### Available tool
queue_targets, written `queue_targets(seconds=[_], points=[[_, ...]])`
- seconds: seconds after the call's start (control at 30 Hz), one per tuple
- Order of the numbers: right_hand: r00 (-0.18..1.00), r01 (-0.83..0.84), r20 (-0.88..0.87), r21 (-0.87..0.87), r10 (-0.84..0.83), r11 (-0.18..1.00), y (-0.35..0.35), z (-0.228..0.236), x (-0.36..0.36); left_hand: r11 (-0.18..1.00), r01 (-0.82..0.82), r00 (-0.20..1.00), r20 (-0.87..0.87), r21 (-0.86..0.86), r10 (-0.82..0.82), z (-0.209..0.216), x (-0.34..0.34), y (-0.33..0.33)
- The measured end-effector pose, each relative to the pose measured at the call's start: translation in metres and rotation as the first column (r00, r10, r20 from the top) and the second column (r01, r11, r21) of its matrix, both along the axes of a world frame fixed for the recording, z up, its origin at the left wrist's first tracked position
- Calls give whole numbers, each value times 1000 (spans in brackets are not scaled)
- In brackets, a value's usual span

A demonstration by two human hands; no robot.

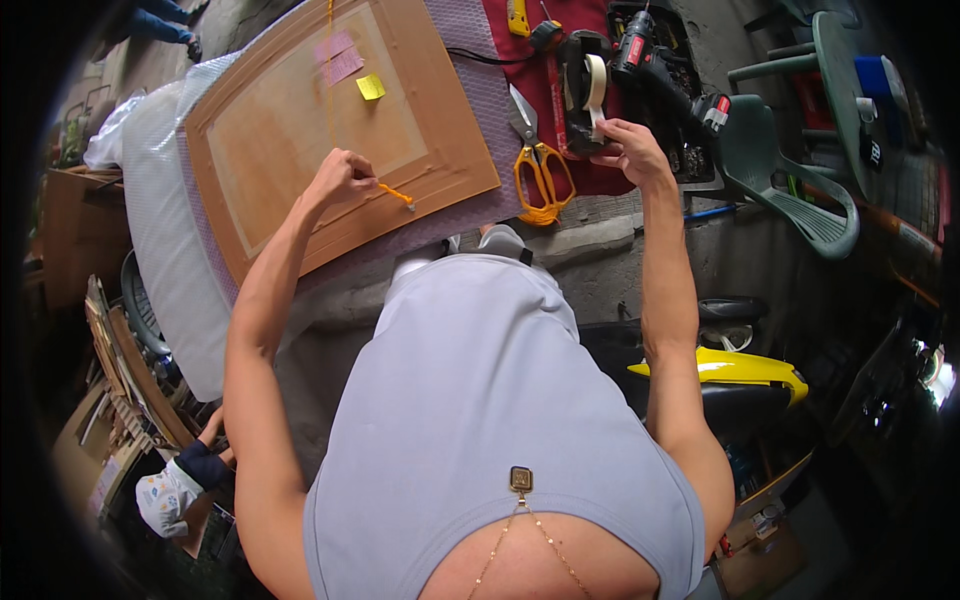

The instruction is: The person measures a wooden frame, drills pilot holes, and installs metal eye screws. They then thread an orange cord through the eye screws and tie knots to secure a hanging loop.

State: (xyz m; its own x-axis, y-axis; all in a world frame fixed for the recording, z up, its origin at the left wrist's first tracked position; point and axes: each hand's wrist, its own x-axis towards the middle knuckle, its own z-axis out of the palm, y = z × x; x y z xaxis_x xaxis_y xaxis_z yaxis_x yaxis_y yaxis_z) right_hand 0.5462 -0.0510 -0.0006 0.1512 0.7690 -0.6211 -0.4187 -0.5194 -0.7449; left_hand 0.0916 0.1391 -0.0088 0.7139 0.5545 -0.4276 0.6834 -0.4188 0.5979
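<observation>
My left hand is closed in a pinch on an orange cord, whose short end sticks out to the right over a brown framed wooden panel. A thin yellow-orange line runs down the panel from its top edge. Pink paper notes and a yellow note lie on the panel. At the right, my right hand pinches the loose end of a strip of pale tape coming off a black tape dispenser. Scissors with orange handles lie between panel and dispenser.
Bubble wrap lies under the panel, beside a red cloth. A cordless drill rests on an open tool case. Green chairs stand right, a yellow motorbike panel below. Another person's cap shows lower left.
</observation>
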Motion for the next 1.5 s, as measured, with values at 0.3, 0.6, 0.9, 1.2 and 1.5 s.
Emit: queue_targets(seconds=[0.3, 0.6, 0.9, 1.2, 1.5], points=[[458, -176, 889, 90, 1, 980, -29, -17, -42, 994, -43, 999, -6, -98, 43, -17, -9, 11], [451, -93, 876, 236, -170, 967, 8, 59, -124, 714, -659, 716, 486, 235, 501, -7, 32, 130], [939, -240, 316, 309, 139, 920, 272, 33, -215, 611, -669, 733, 235, 423, 638, -38, 61, 264], [834, -510, 330, 151, 443, 847, 460, -32, -249, 587, -738, 665, 507, 333, 549, -46, 37, 267], [789, -613, 142, 122, 597, 781, 482, -35, -253, 546, -837, 454, 604, 37, 655, -57, 36, 267]])
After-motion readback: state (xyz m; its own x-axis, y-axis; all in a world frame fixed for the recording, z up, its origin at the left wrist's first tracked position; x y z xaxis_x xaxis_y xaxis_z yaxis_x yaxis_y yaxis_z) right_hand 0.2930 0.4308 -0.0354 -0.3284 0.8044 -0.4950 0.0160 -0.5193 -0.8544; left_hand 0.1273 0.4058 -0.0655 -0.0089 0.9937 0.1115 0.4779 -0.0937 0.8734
